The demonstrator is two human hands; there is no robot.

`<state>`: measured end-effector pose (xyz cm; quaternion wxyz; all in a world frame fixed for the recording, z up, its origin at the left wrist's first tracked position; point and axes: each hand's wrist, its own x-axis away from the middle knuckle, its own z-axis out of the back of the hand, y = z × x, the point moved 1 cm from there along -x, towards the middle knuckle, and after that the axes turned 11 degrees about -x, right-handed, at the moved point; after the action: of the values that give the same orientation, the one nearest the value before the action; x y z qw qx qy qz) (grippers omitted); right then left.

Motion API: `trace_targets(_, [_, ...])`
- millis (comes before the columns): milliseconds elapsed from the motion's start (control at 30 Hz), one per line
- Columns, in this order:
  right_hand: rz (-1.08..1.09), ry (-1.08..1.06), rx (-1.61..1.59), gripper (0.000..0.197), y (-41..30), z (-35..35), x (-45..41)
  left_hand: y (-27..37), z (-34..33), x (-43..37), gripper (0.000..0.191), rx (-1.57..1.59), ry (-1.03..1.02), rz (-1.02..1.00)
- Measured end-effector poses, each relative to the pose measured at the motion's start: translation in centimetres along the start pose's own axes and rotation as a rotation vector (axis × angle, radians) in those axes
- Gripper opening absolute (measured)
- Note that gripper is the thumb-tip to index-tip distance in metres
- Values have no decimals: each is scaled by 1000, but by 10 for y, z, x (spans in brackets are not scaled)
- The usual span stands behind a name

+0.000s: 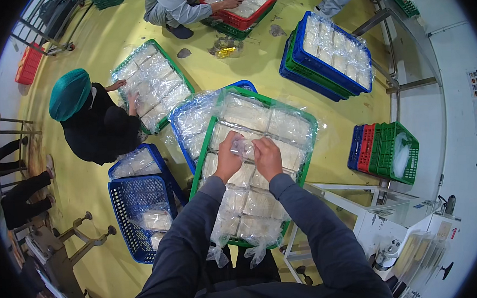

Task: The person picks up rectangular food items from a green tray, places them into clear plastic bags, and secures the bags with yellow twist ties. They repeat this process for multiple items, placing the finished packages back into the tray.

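Before me is a green plastic crate (312,130) filled with pale, block-shaped packs in clear plastic bags (262,203). Above the packs, both my hands hold a small piece of clear plastic film (243,147) between them. My left hand (228,155) grips its left end with thumb and fingers. At the right end, the fingertips of my right hand (267,155) pinch it. Loose plastic bag ends hang over the crate's near edge. Under and behind this crate, a blue crate (176,126) holds more wrapped packs.
A person (97,116) handles packs in a green crate (178,72) at left. Blue crates (118,222) stand near my left arm. Stacked crates (298,59) are at upper right, nested crates (380,150) at right. A white-framed machine (374,222) is beside my right arm.
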<state>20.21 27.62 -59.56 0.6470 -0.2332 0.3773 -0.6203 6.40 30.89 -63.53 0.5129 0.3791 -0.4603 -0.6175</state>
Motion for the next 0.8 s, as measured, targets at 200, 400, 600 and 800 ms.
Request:
trace_targets(200, [-252,-44,9,6,-2,-6,-2,11,-5,8,34,-47,34,-48])
trace_targets(400, [-364,8,-70,8,11,-23,6,17,1,10,41,-68,21,-46])
trace_targets(600, [-469,-51,62,12,3,-27,23,14,1,21,42,-110,7,-70])
trace_targets(800, [-478,-64,58,19,20,-25,29,15,0,26,44,-82,8,-59])
